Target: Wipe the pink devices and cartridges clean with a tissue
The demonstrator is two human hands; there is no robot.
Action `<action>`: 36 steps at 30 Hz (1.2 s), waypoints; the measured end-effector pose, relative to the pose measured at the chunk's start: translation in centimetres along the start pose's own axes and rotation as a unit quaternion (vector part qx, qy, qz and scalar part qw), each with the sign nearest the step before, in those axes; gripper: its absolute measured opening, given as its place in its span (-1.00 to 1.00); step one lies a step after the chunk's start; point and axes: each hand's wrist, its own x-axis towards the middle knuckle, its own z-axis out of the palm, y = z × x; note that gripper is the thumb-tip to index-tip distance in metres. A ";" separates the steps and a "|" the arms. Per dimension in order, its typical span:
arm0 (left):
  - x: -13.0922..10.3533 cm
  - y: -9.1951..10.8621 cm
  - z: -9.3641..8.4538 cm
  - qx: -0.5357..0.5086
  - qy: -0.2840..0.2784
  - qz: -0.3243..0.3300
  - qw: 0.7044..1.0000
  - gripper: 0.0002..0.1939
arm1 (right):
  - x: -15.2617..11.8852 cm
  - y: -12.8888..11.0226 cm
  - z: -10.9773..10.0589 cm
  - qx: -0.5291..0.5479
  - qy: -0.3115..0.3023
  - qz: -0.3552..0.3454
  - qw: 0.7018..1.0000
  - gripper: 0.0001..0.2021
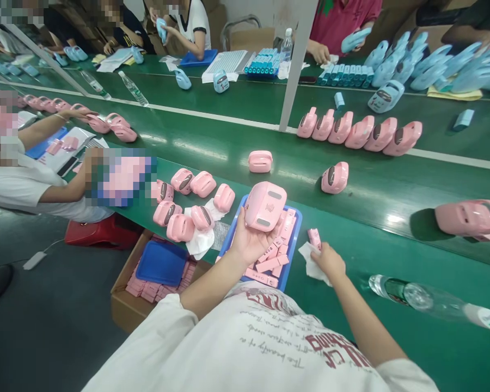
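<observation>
My left hand [251, 243] holds up a pink plastic housing [266, 204], its flat side with two grey pads facing me. It hangs over a blue tray [297, 231] in which many small pink box-shaped pieces [274, 262] lie. To the right, my right hand [330, 262] is closed on a white cloth or tissue [311, 261] at the green bench. A small pink piece [314, 238] is just beyond its fingers, touching or nearly touching them; I cannot tell whether it is gripped too.
Several pink housings [181, 227] stand left of the tray. More form a row [361, 132] across the belt [212, 142]. A plastic bottle [424, 296] lies at right. A carton [120, 305] with a blue tray [162, 263] sits lower left. Co-workers handle parts at left and opposite.
</observation>
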 end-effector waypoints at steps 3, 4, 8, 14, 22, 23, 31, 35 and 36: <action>-0.2 0.0 -0.2 0.018 -0.001 -0.004 1.000 -0.36 | 6.1 -2.3 -3.8 0.092 0.044 0.001 0.995 -0.74; -0.3 0.0 -0.3 0.029 -0.004 -0.002 1.000 -0.39 | 8.0 -3.1 -5.0 0.129 0.064 0.003 0.990 -0.74; -0.4 -0.1 -0.6 0.085 -0.004 0.032 0.996 -0.53 | 12.5 -6.1 -8.9 0.293 0.157 0.020 0.943 -0.73; 0.0 -0.5 -1.6 0.163 0.016 0.104 0.981 -0.62 | 10.1 -9.0 -9.7 0.549 0.193 -0.031 0.813 -0.67; 1.3 -1.7 -1.8 0.233 0.007 0.152 0.960 -0.58 | -3.9 -11.0 -8.9 0.444 0.197 -0.400 0.777 -0.57; 1.5 -1.9 -1.7 0.232 0.014 0.154 0.960 -0.64 | -5.3 -11.0 -8.6 0.357 0.226 -0.471 0.774 -0.57; 1.5 -3.6 -1.2 0.244 0.005 0.156 0.957 -0.70 | -6.8 -9.5 -6.4 0.173 0.357 -0.574 0.716 -0.57; 0.6 -3.3 -1.7 0.328 -0.033 0.165 0.930 -0.48 | -6.0 -8.2 -7.7 0.406 0.214 -0.365 0.810 -0.43; 0.5 -3.0 -1.8 0.359 -0.043 0.153 0.919 -0.43 | -6.0 -7.9 -8.1 0.454 0.149 -0.323 0.817 -0.42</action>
